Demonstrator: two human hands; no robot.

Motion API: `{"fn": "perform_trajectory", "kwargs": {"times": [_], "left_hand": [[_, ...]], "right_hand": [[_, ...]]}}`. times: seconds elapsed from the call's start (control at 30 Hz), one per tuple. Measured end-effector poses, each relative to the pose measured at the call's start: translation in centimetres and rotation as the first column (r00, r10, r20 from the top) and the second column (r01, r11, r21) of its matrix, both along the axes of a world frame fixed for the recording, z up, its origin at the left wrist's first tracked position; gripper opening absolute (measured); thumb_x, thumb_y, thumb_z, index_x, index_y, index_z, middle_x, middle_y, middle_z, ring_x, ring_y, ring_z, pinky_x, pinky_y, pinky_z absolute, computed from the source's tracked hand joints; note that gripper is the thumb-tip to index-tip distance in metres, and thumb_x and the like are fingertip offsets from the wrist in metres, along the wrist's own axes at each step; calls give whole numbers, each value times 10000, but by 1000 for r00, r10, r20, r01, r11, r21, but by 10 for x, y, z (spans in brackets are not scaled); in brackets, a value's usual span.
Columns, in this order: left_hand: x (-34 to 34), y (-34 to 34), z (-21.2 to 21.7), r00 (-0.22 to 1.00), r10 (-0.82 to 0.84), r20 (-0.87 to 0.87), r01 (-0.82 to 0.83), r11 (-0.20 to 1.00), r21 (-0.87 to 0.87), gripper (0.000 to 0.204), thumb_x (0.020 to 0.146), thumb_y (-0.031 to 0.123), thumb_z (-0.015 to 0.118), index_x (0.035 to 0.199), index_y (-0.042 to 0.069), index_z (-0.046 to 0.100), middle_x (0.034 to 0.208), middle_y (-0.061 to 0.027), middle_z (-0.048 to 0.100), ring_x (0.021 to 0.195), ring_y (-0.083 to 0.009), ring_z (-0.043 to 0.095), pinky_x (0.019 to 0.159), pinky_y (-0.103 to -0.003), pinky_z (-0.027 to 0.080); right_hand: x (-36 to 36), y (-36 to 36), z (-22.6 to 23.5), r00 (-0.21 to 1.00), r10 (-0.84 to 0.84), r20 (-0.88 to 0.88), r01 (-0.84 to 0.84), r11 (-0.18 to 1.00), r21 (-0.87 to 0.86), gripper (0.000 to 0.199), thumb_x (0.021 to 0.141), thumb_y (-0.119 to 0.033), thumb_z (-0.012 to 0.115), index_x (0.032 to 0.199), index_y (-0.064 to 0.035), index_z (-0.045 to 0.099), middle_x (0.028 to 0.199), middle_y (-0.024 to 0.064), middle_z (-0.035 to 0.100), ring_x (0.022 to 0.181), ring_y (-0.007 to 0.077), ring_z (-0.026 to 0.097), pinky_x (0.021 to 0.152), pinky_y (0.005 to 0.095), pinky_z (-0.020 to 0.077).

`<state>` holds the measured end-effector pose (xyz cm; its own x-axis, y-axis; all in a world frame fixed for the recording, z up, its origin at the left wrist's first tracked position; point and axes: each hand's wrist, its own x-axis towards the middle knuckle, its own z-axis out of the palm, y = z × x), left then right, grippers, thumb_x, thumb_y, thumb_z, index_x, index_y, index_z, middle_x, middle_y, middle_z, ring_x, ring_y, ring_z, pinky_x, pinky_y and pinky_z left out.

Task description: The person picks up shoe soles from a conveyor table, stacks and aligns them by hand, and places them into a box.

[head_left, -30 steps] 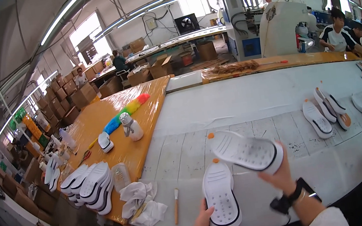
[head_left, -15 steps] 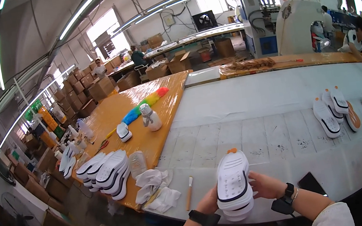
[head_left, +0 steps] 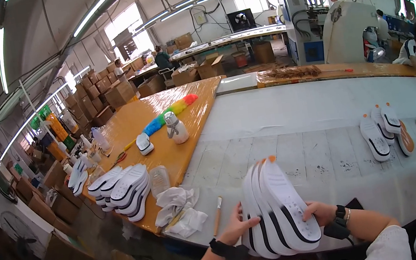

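Note:
Several white shoe soles (head_left: 286, 201) with black side stripes and orange tabs at their far ends are fanned out in a tilted bundle close in front of me. My left hand (head_left: 237, 226) is closed on the bundle's left side, thumb against a sole. On the opposite side my right hand (head_left: 318, 212) grips the rightmost sole, its fingers partly hidden. A brush (head_left: 218, 217) with a wooden handle lies just beyond my left hand. A dark flat object (head_left: 355, 205) shows behind my right wrist.
Crumpled white cloths (head_left: 179, 209) lie at the table corner, near stacked soles (head_left: 129, 187) and a clear plastic container (head_left: 159, 179). Farther off are a bottle (head_left: 177, 129) and a rainbow duster (head_left: 170, 114). More soles (head_left: 375, 137) lie right; co-workers stand at the far right.
The soles, held as one compact stack before, are now spread sideways like a fan and tilted. My left hand has come up along the left side. The view has shifted slightly.

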<state>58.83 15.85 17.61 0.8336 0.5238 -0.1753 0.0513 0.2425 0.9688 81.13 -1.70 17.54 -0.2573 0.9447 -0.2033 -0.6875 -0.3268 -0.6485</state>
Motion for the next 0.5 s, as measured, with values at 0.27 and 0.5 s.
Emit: {"fn": "perform_trajectory", "kwargs": {"times": [0.27, 0.5], "left_hand": [[8, 5, 85, 999, 28, -27, 6, 585, 811, 940, 554, 266, 813, 1308, 45, 299, 1192, -99, 396, 1063, -225, 400, 855, -333, 375], [-7, -34, 67, 986, -149, 76, 46, 677, 735, 1328, 354, 378, 889, 1340, 29, 70, 1290, -130, 272, 1240, -240, 266, 1016, -382, 252]], "right_hand": [[-4, 19, 19, 801, -183, 570, 56, 971, 233, 395, 833, -172, 596, 1178, -21, 477, 1118, 57, 542, 1025, 143, 502, 894, 311, 402], [-32, 12, -32, 593, -384, 708, -47, 861, 507, 401, 805, -126, 618, 1164, -28, 468, 1092, 69, 548, 1033, 159, 502, 888, 302, 400]]}}
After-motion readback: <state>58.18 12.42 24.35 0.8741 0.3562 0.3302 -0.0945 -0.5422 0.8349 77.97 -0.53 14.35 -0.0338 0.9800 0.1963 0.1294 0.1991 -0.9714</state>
